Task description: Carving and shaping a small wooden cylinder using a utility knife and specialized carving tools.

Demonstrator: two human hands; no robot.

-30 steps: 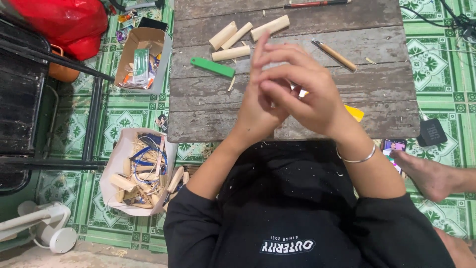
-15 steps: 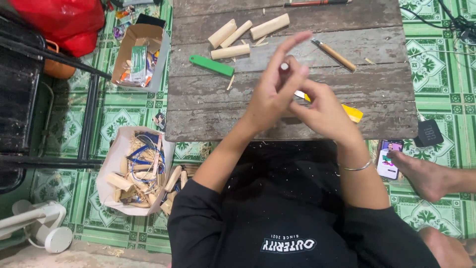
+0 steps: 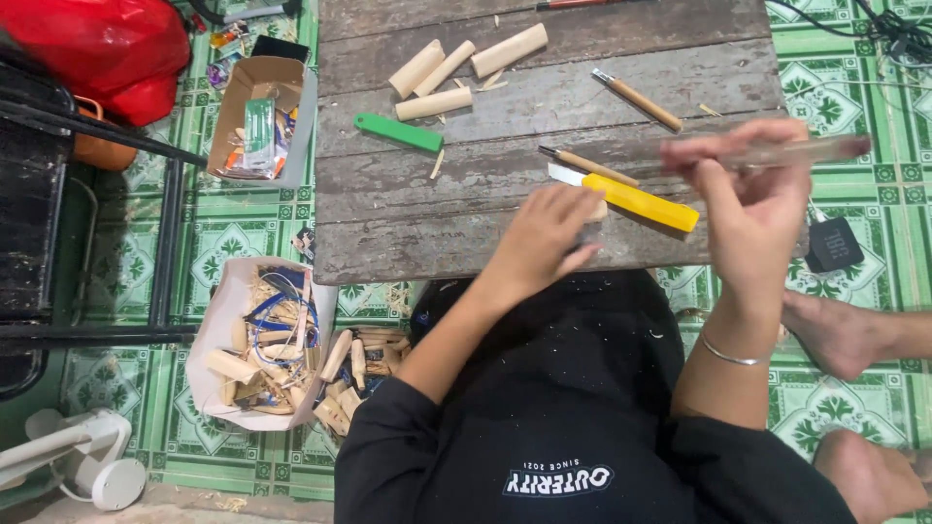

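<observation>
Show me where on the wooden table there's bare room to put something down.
Barest: the table's near-left boards, between the green tool, the front edge and the left hand. A narrower strip runs between the wood blocks and the chisel. Crowded: around the yellow knife, where the right hand holds a blurred stick.

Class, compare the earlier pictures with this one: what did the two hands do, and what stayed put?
The hands parted. The left hand dropped to the table edge; the right hand swung right, holding a blurred stick-like tool. The wooden pieces, green handle and yellow knife stayed put.
</observation>
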